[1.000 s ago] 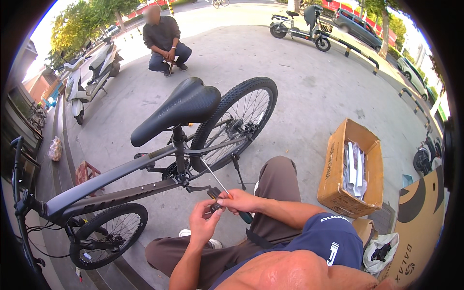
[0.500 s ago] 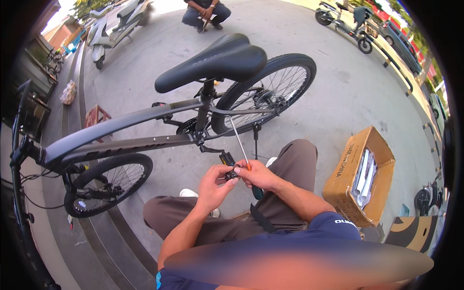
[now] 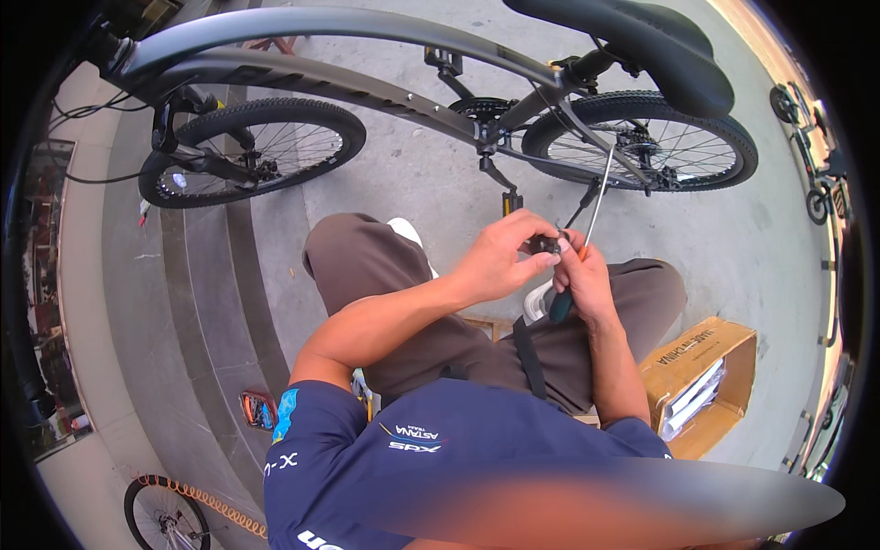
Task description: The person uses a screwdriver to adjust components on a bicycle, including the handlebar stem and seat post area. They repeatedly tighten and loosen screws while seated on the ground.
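Between the fingertips of both my hands sits a small black part [image 3: 544, 245], whose exact kind is too small to make out. My left hand [image 3: 502, 259] pinches it from the left side. My right hand [image 3: 584, 275] meets it with thumb and finger, and also keeps hold of a screwdriver [image 3: 561, 306] with a dark green and orange handle. The screwdriver's long metal shaft points up and away from me. In front of my hands stands a grey bicycle [image 3: 376, 90], its crank and pedal [image 3: 512, 203] just beyond my fingers. Its black saddle [image 3: 642, 46] is at the upper right.
An open cardboard box [image 3: 692, 362] holding white wrapped items stands to my right. Dark steps [image 3: 197, 302] run along the left. A small red-rimmed tray [image 3: 258, 410], a coiled orange hose [image 3: 220, 510] and a separate wheel [image 3: 165, 515] lie at lower left. A scooter [image 3: 807, 147] stands far right.
The view has tilted down and turned, so the bicycle shows higher and the seated person is gone from view. Both hands still hold the black part, the right also the screwdriver.
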Tool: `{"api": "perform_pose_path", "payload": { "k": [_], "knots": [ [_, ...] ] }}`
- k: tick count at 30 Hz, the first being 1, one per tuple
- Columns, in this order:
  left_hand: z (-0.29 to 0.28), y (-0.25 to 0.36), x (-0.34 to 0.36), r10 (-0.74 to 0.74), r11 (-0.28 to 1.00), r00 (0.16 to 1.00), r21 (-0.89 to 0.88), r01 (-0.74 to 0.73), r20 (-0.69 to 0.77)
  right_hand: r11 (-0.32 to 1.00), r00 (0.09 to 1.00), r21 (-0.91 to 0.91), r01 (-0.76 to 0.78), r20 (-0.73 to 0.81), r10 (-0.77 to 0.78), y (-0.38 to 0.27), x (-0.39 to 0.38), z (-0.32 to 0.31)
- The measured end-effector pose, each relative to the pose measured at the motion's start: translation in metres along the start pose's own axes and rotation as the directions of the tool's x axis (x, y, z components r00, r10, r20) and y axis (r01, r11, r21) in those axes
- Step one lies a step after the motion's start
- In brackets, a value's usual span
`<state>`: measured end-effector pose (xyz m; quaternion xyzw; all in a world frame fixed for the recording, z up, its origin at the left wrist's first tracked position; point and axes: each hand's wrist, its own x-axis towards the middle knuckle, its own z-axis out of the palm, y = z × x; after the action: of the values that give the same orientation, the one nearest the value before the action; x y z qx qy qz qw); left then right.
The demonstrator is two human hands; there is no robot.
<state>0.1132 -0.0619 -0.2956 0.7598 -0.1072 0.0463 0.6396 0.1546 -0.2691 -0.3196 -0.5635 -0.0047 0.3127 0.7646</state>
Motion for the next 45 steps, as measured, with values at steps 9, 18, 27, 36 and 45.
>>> {"api": "perform_pose_path", "payload": {
  "k": [9, 18, 27, 36, 45],
  "knots": [
    [0.009, 0.009, 0.022, -0.050, 0.973, 0.997, 0.221, 0.060, -0.051, 0.978, 0.995, 0.186, -0.098, -0.015, 0.103, 0.005, 0.009, -0.008],
    [0.018, 0.062, -0.104, 0.043, 0.991, 0.934, -0.103, -0.084, -0.354, 0.952, 0.985, 0.262, -0.156, 0.119, 0.128, 0.015, 0.013, -0.034],
    [0.021, 0.069, -0.177, -0.014, 0.950, 0.918, -0.293, -0.112, -0.396, 0.969, 0.974, 0.153, -0.193, 0.153, 0.170, 0.014, 0.017, -0.025],
    [0.005, 0.058, -0.208, 0.041, 0.950, 0.749, -0.207, -0.235, -0.661, 0.983, 0.965, 0.020, -0.183, 0.194, 0.175, 0.019, 0.031, -0.022],
    [0.012, 0.053, -0.228, -0.014, 0.964, 0.764, -0.212, -0.161, -0.645, 0.973, 0.973, 0.101, -0.208, 0.127, 0.194, 0.013, 0.049, -0.043]
  ]
}}
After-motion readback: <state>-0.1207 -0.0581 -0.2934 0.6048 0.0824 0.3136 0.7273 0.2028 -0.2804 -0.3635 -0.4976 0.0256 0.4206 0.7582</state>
